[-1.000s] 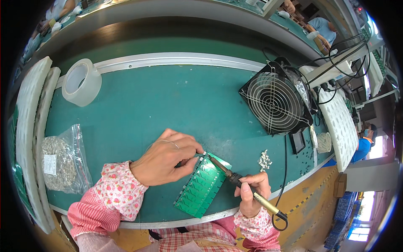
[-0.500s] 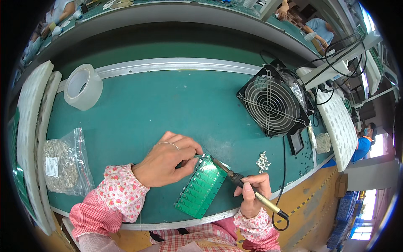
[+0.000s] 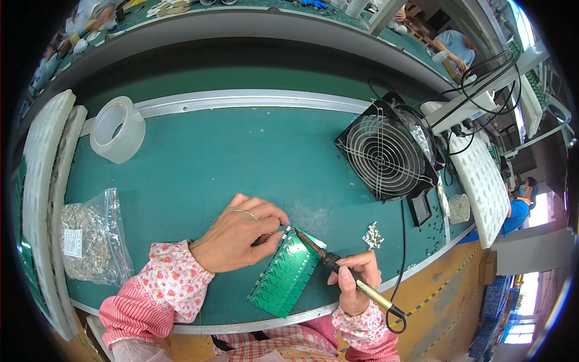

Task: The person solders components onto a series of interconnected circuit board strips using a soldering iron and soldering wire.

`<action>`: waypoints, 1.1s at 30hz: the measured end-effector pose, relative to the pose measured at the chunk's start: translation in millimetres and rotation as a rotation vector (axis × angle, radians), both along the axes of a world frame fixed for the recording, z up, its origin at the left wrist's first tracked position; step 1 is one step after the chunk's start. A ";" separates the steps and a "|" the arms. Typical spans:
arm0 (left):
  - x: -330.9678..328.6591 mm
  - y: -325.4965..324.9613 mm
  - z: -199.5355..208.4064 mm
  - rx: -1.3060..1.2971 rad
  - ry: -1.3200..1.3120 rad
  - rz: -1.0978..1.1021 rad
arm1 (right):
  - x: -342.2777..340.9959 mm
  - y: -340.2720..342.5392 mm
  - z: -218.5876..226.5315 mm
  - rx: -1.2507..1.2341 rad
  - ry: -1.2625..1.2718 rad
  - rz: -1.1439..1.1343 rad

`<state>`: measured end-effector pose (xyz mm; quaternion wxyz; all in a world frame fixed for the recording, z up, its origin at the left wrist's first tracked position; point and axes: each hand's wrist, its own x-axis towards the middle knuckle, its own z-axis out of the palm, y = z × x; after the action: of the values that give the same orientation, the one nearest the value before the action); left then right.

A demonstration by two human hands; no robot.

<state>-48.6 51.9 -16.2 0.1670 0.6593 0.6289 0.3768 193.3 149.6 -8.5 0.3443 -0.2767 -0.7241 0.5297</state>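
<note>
A green circuit board (image 3: 280, 274) lies slanted near the table's front edge, with small white connectors along its left side. My left hand (image 3: 238, 238) is at its upper left corner, thumb and forefinger closed together by the end connectors; whatever sits between the tips is too small to make out. In my right hand (image 3: 357, 283) is a soldering iron (image 3: 330, 260), black at the grip and gold along the handle. Its tip points down at the board's upper end, close to the left fingertips. Several loose white connectors (image 3: 373, 236) form a small pile to the right.
A black fan (image 3: 386, 154) with a wire grille stands at the back right, the iron's cable running below it. On the left are a clear tape roll (image 3: 117, 130), a bag of connectors (image 3: 93, 241) and white foam trays (image 3: 45, 199). Other people work beyond the bench.
The iron and my right hand have shifted slightly left, bringing the tip nearer the board's upper left corner. My left hand stays at that corner. The whole view has tilted a little.
</note>
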 end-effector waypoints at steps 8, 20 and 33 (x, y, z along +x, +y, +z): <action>-0.3 -1.4 1.6 -0.001 -0.046 0.003 | 5.3 -1.6 -1.3 0.040 0.014 -0.027; 0.3 1.4 9.2 0.009 0.007 -0.022 | 24.2 -39.0 -15.3 0.152 -0.031 -0.211; 42.3 -44.6 51.1 0.033 0.039 -0.129 | -4.7 -37.6 12.3 0.578 -0.100 -0.017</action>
<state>-6.3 7.3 34.9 0.1675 0.7085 0.5818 0.3626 188.6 112.0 3.8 0.3772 -0.1989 -0.8587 0.2842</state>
